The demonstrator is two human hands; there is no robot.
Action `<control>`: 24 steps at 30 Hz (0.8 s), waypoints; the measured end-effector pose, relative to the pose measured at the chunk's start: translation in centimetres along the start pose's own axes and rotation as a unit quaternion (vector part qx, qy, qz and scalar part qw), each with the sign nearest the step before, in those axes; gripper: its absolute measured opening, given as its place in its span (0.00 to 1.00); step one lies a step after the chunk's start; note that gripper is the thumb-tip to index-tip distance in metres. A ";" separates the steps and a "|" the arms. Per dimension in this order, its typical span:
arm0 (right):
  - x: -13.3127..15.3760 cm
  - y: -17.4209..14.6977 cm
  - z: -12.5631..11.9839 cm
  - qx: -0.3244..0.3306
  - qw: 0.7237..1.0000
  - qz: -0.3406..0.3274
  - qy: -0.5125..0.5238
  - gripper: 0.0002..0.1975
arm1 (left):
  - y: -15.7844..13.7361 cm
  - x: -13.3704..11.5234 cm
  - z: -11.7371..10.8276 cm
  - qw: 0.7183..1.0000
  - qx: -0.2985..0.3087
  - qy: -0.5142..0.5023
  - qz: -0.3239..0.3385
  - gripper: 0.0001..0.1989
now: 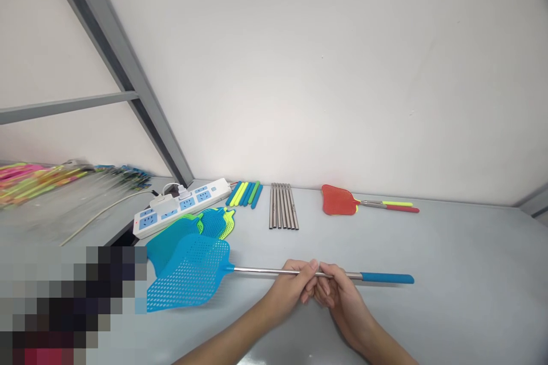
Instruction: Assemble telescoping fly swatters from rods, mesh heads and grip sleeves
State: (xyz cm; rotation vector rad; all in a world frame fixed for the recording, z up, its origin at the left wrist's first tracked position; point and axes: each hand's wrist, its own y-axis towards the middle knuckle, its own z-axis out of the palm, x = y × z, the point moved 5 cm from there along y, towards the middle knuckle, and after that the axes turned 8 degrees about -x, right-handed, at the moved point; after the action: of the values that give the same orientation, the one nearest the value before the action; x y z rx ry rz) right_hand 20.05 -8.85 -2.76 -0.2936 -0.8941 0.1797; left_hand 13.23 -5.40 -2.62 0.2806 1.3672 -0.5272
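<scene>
Both hands grip the metal rod of a blue fly swatter [192,274] held level above the table. My left hand [297,282] is closed round the rod, its thumb on top. Right beside it, my right hand [340,291] closes on the same rod, and the fingertips of the two hands meet. The blue grip sleeve lies to the right of my hands and the perforated head to the left. Behind that head lie several loose swatter heads [214,221] in blue, green and yellow. Further back are coloured grip sleeves [245,194] and a row of metal rods [283,207].
A white power strip [182,205] with a plugged-in charger lies at the back left. Two swatters, with a red head [339,201] uppermost, rest near the wall. A grey metal frame [128,68] rises at left, with bundled colourful items [38,179] beyond it. The lower left is pixelated.
</scene>
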 end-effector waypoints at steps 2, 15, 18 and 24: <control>0.1 0.0 0.0 -0.003 1.000 -0.002 -0.004 0.22 | 0.0 -0.1 0.0 1.000 0.002 0.004 0.004 0.24; 0.3 0.1 0.0 -0.012 1.000 0.004 -0.017 0.22 | 0.0 0.2 -0.1 1.000 0.010 0.016 0.009 0.24; 0.2 0.1 -0.1 -0.006 1.000 0.005 -0.027 0.21 | -0.1 0.0 -0.1 1.000 0.012 0.013 0.013 0.25; 0.3 0.1 -0.1 0.012 0.997 -0.031 -0.065 0.19 | -0.1 -0.3 -0.2 0.999 0.023 0.025 0.006 0.24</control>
State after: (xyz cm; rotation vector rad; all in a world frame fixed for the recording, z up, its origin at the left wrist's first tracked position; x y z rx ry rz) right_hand 20.33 -8.69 -2.67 -0.2336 -1.0288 0.1537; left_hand 12.98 -5.30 -2.36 0.3414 1.4015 -0.5463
